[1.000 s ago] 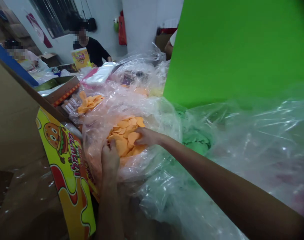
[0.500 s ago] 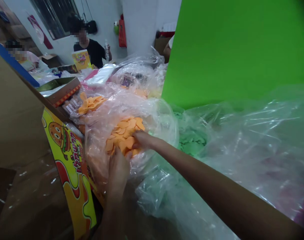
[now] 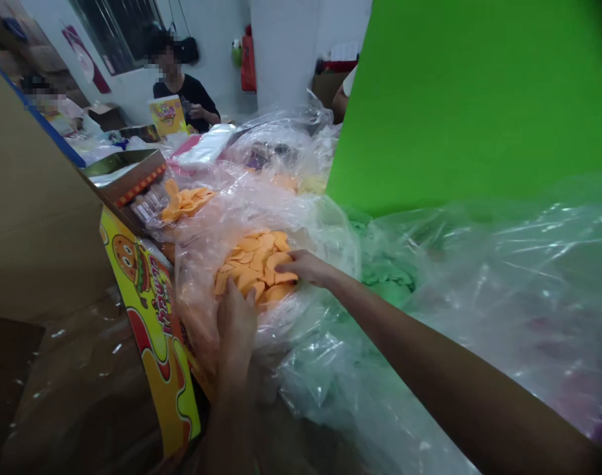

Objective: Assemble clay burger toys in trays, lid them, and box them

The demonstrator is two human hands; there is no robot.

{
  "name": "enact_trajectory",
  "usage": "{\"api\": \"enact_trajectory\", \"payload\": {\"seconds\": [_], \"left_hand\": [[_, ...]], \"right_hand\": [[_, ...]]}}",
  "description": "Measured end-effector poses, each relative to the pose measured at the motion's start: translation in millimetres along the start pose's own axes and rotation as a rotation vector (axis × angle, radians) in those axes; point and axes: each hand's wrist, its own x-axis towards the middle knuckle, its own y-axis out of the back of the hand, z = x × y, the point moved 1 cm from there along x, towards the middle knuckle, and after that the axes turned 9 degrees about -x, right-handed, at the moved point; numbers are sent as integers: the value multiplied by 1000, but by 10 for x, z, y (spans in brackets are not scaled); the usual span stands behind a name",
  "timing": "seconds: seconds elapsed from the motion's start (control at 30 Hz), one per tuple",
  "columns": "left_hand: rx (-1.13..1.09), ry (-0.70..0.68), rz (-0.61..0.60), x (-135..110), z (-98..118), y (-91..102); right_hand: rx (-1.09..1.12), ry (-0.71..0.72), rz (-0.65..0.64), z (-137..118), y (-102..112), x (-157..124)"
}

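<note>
Dim, cool light here. White glints streak the clear plastic (image 3: 518,290); the green board (image 3: 469,99) is flat and vivid. Lower left sinks into brown shadow. Fingers (image 3: 232,298) and orange pieces (image 3: 248,245) look soft-edged. Top right corner blackens; blocky pixels mask heads.

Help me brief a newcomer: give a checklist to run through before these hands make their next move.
1. Bare left hand at the thin, flat orange pieces: ok, fingers at the pile's near edge.
2. Bare right hand at the pile: ok, fingertips at its right side.
3. Firm hold on a piece by either hand: cannot tell.
4. Clear plastic bag open over the pile: ok, the pieces lie exposed.
5. Green pieces under clear plastic kept apart: ok, to the right, none visible among the orange.
6. Inside of the yellow cardboard box printed with a burger cartoon checked: cannot tell, hidden.
</note>
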Motion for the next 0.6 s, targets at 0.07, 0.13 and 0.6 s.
{"api": "enact_trajectory", "payload": {"seconds": [0.07, 0.13, 0.6], "left_hand": [[-30, -40, -5, 42, -18, -31], [-74, -79, 13, 54, -41, -73], [-788, -13, 361, 106, -151, -77]], "right_hand": [[62, 2, 31, 38, 26, -20], [103, 16, 36, 31, 35, -57], [439, -99, 90, -124, 30, -127]]}}
